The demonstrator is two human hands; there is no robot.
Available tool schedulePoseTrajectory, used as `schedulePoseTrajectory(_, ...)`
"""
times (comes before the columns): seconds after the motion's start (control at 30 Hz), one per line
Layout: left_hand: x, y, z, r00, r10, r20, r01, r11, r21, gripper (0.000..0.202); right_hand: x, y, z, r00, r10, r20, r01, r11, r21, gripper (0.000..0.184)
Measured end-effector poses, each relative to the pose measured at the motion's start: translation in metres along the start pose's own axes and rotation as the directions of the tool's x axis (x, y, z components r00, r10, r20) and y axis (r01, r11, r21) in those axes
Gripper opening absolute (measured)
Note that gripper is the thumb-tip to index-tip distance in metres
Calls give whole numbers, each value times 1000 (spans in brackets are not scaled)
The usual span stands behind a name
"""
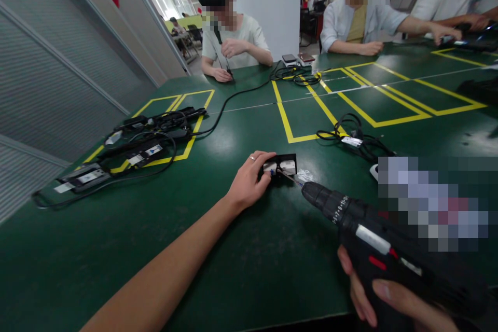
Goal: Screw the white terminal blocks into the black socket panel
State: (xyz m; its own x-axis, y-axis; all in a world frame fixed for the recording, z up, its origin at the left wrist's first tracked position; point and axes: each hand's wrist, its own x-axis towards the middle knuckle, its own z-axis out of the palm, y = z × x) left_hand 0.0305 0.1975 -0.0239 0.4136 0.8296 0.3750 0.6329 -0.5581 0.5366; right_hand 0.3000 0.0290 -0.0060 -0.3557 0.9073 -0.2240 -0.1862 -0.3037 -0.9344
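Note:
My left hand (251,180) grips the left end of a small black box-shaped part (288,158) with whitish pieces inside, holding it against the green table. A ring shows on one finger. My right hand (397,295) is wrapped round the handle of a black cordless drill (373,233), which points to the left and away from me. From the drill's chuck a thin bit (290,177) reaches to the open face of the black part. Whether the tip sits in a screw is too small to tell.
Black adapters and cables (155,140) lie at the left on the green table (233,129), which has yellow tape outlines. Another cable bundle (356,140) lies to the right, beside a blurred-out patch. A person (249,36) across the table handles a cord; others sit further right.

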Motion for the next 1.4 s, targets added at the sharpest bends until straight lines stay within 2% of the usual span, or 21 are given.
schedulePoseTrajectory(0.57,1,0,0,1000,4,8,-4,1000,25,48,-3,-3,2,1000,7,30,-8,999,40,24)
schedulePoseTrajectory(0.83,0,1,-1,1000,-3,13,2,999,33,47,4,-2,-3,993,25,112,-30,999,44,41)
schedulePoseTrajectory(0.97,0,1,-1,1000,-2,10,2,999,33,46,2,-1,-1,995,17,97,-22,999,50,38)
schedulePoseTrajectory(1.13,0,2,0,1000,0,4,0,1000,30,43,-1,-1,1,999,3,35,-6,997,71,24)
schedulePoseTrajectory(1.4,1,2,0,1000,2,-4,-2,999,32,44,-3,-3,1,1000,23,7,-24,997,73,22)
